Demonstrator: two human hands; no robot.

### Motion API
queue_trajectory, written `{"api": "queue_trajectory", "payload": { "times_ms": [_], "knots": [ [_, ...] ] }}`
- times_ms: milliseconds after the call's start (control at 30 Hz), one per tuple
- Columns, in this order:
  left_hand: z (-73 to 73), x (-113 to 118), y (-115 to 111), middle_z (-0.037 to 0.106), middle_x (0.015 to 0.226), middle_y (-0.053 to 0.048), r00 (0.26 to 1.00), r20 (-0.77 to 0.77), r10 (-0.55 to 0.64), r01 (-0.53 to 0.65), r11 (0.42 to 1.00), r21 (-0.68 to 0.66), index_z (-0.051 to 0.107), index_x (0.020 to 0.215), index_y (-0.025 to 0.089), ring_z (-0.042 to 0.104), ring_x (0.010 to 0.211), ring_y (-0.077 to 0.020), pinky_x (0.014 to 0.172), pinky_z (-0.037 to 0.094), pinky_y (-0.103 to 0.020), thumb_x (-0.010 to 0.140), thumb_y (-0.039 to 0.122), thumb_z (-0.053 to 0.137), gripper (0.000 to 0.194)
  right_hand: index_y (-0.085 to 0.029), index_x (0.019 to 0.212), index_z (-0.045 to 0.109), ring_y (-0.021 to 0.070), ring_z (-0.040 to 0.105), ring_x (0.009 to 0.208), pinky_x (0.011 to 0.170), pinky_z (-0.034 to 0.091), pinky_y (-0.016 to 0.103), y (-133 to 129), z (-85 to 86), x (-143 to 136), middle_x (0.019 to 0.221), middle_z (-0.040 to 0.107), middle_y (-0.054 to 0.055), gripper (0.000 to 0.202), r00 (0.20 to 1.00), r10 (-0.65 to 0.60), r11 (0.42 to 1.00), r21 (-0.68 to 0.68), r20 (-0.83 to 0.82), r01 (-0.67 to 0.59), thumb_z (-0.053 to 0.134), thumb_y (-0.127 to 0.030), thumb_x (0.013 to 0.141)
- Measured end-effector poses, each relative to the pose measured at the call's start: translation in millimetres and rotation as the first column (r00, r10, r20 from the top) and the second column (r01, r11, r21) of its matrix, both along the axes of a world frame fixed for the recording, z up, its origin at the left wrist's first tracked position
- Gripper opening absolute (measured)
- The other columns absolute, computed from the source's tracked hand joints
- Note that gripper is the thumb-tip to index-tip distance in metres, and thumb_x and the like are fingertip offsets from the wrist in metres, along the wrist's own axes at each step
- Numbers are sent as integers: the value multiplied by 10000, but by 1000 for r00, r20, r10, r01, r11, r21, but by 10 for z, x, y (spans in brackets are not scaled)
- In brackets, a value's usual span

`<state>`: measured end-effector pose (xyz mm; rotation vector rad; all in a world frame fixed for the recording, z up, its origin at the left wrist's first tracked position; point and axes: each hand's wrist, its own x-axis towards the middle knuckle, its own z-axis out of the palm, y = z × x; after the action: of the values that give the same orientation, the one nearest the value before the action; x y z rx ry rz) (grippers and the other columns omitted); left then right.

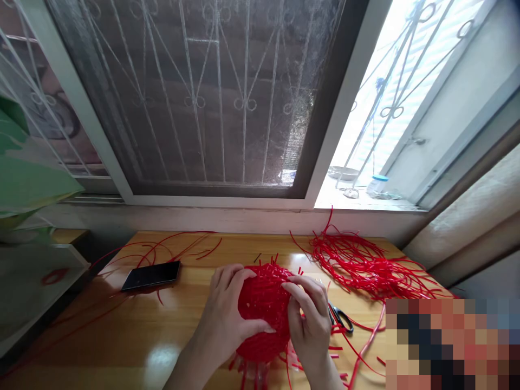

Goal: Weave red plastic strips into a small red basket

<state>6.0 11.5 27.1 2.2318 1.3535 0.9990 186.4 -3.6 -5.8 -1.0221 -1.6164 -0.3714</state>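
A rounded red woven piece (264, 303), made of glossy plastic strips, is between my hands above the table. Short strip ends stick out along its top edge and longer ones hang below it. My left hand (227, 309) clasps its left side, thumb across the front and fingers over the upper edge. At the right edge my right hand (309, 311) has its fingers curled in a pinch against the weave. Whether a single strip is between those fingertips is hidden. Black-handled scissors (343, 319) lie just right of my right hand, partly covered by it.
A tangled heap of red strips (365, 268) covers the table's back right. A black phone (152, 275) lies at the left over loose strips. Cut strip pieces lie beside my right wrist. Behind the wooden table (170, 336) stands a barred window (219, 197). The lower right corner is pixelated.
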Motion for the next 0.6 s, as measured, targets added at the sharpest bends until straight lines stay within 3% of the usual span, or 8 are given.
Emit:
{"api": "queue_trajectory", "payload": {
  "times_ms": [100, 167, 333, 433, 500, 600],
  "knots": [
    [-76, 41, 0, 535, 1253, -106, 998, -53, -23, 28, 995, 95, 510, 1216, 237, 476, 1193, -337, 1035, 444, -547, 485, 168, 928, 846, -178, 1090, 577, 202, 497, 1017, 873, 421, 359, 65, 29, 46, 1072, 562, 81, 320, 998, -63, 998, 0, -1, 63, 425, 21, 890],
    [-100, 59, 27, 547, 1238, -114, 997, -73, -9, 19, 990, 140, 521, 1220, 228, 486, 1175, -340, 1027, 445, -555, 507, 173, 920, 818, -180, 1095, 568, 207, 490, 1010, 879, 417, 361, 116, 71, 61, 1058, 562, 80, 317, 995, -88, 996, -5, 37, 88, 422, 12, 889],
    [-2, 32, 143, 554, 1250, -118, 1000, -8, -5, 5, 999, 42, 596, 1172, 210, 466, 1193, -346, 1061, 389, -561, 561, 182, 884, 676, -185, 1083, 584, 222, 481, 974, 877, 424, 360, 242, 144, 77, 1037, 576, 86, 308, 996, -16, 996, -89, 88, 24, 445, -27, 857],
    [102, -43, 229, 565, 1250, -82, 974, 194, -114, 128, 990, -63, 640, 1183, 256, 438, 1236, -322, 1118, 310, -540, 625, 98, 779, 596, -201, 1039, 619, 239, 487, 987, 860, 433, 370, 313, 161, 102, 1045, 605, 93, 269, 999, 34, 985, -168, 32, -28, 453, -76, 868],
    [152, -118, 312, 593, 1209, -61, 890, 421, -174, 261, 953, -157, 703, 1119, 287, 438, 1250, -313, 1154, 244, -524, 642, 73, 725, 524, -219, 985, 651, 241, 500, 994, 880, 439, 383, 360, 174, 129, 1031, 615, 91, 239, 997, 76, 968, -237, -20, -78, 453, -123, 891],
    [139, -245, 478, 641, 1166, -68, 823, 540, -177, 322, 928, -186, 745, 1036, 269, 485, 1230, -330, 1148, 267, -510, 635, 145, 760, 421, -236, 1038, 662, 234, 521, 1105, 989, 424, 404, 427, 165, 180, 1141, 598, 95, 216, 974, 175, 904, -369, -145, -217, 477, -248, 928]
  ]
}}
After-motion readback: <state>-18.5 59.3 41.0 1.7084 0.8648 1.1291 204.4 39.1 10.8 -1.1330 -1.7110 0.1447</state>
